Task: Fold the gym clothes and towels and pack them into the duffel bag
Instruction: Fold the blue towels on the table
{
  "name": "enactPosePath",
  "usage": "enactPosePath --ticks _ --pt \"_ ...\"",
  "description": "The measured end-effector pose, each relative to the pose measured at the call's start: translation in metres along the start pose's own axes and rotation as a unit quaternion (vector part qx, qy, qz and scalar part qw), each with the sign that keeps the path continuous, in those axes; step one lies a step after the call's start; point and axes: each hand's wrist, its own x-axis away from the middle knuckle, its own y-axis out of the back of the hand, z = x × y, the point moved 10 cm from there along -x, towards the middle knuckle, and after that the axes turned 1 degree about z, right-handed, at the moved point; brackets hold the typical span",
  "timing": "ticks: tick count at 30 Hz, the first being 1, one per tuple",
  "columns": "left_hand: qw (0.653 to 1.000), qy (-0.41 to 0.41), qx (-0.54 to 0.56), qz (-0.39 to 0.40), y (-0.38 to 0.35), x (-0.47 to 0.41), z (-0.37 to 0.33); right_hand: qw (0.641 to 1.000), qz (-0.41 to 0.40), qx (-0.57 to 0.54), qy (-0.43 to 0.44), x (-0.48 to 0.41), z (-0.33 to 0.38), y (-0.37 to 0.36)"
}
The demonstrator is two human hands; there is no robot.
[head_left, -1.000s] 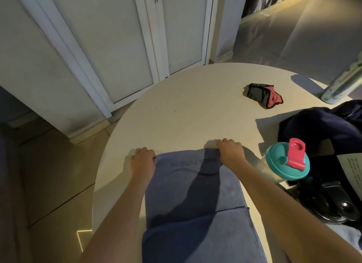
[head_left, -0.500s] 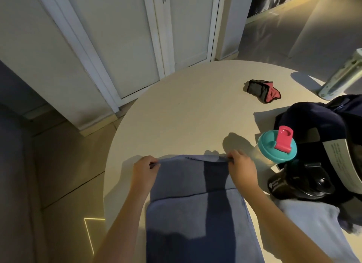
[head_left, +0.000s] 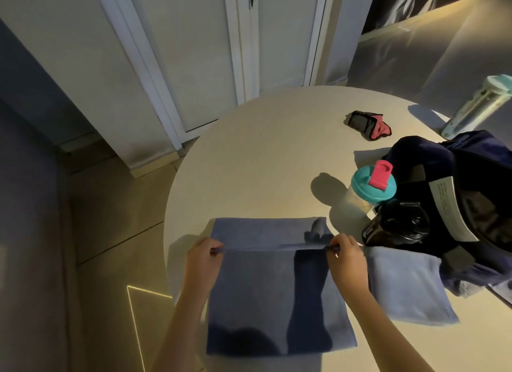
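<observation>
At lower centre of the frame, the left hand (head_left: 205, 256) and the right hand (head_left: 346, 253) each pinch one end of a raised fold edge of the blue towel (head_left: 277, 302) lying on the round table (head_left: 263, 163). A paler folded towel (head_left: 407, 285) lies just right of it, below the dark duffel bag (head_left: 471, 177) at the right edge.

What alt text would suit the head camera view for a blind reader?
A person's left hand and right hand pinch the raised edge of a blue towel, half folded on a round table. To its right are a folded pale towel, a teal-lidded bottle and a dark duffel bag.
</observation>
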Motion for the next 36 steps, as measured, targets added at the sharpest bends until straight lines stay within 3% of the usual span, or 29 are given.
enactPosePath --ticks 10,20,28,33,36 --pt "1.0 0.009 -0.008 0.019 -0.004 0.077 0.026 0.999 0.03 -0.004 -0.014 0.07 -0.037 -0.001" --pt "0.997 -0.013 -0.062 0.043 -0.011 0.111 0.027 0.992 0.056 0.105 0.049 0.104 -0.049 -0.003" --pt "0.989 -0.044 -0.124 0.071 -0.026 0.133 0.05 0.969 0.102 0.151 0.165 0.128 -0.044 -0.02" --pt "0.964 -0.073 -0.207 0.149 -0.039 0.152 0.064 0.948 0.138 0.185 0.218 0.143 -0.048 -0.021" --pt "0.962 -0.075 -0.209 0.161 -0.044 0.157 0.072 0.947 0.12 0.176 0.242 0.149 -0.048 -0.017"
